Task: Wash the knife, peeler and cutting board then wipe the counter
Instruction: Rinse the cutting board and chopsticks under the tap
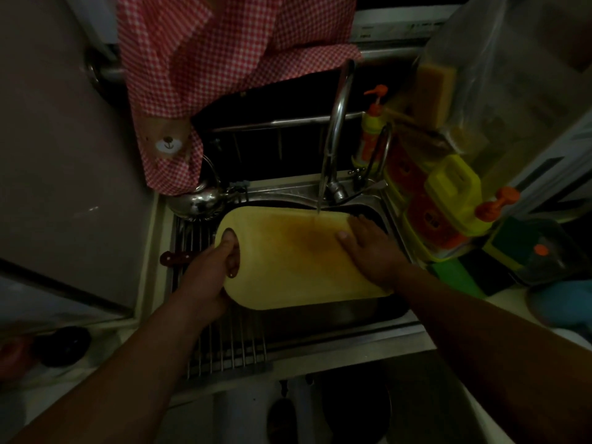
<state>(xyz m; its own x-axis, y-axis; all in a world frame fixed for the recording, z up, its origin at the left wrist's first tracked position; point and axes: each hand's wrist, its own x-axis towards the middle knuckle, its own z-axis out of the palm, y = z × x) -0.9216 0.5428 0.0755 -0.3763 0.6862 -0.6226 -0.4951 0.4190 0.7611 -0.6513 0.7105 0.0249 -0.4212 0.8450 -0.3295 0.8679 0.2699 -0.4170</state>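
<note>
A pale yellow cutting board (288, 270) with a brown stain in its middle is held tilted over the steel sink (336, 315). Water runs from the tap (336, 123) onto the board's far edge. My left hand (211, 270) grips the board at its handle hole on the left end. My right hand (368, 248) lies flat with straight fingers on the board's right part. A knife with a dark red handle (174, 259) lies on the drying rack (224, 354) left of the sink. I cannot see the peeler.
A red checked apron (208, 75) hangs above the sink's back left. Soap bottles with orange pumps (371, 123) and a yellow jug (455, 193) crowd the right side. A steel ladle (198, 200) lies at the sink's back left corner. A blue bowl (563, 302) sits on the right.
</note>
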